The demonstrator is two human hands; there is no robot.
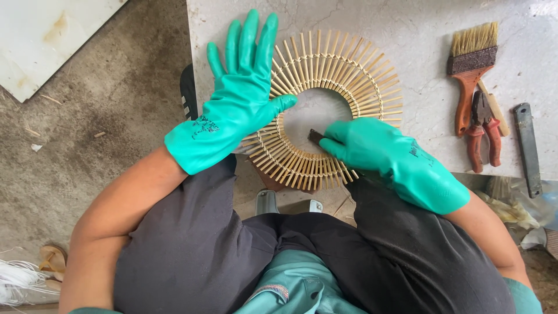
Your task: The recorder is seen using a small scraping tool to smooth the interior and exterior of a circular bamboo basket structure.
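On the pale marbled stone worktop, near its front edge, a round ring of thin bamboo sticks bound radially w/ an open centre is lying flat, and both hands in teal rubber gloves are working on it. Left hand is pressing down w/ fingers spread wide and flat over the ring's left side, gripping nothing, just pinning it. Right hand is curling closed around a small dark tool, prob. a blade or scraper, its tip sitting at the ring's inner rim, lower right. Judging from how things lie, the ring is looking fully assembled, sticks evenly fanned all round; what's in hand seems to be finishing along the inner edge, and how much of it is done can't be told. Off to the right are lying a worn brush w/ reddish wooden handle, red-handled pliers and a flat grey metal bar. No packages or signs are showing; only small dark printed marks are sitting on both glove cuffs, too small to read.
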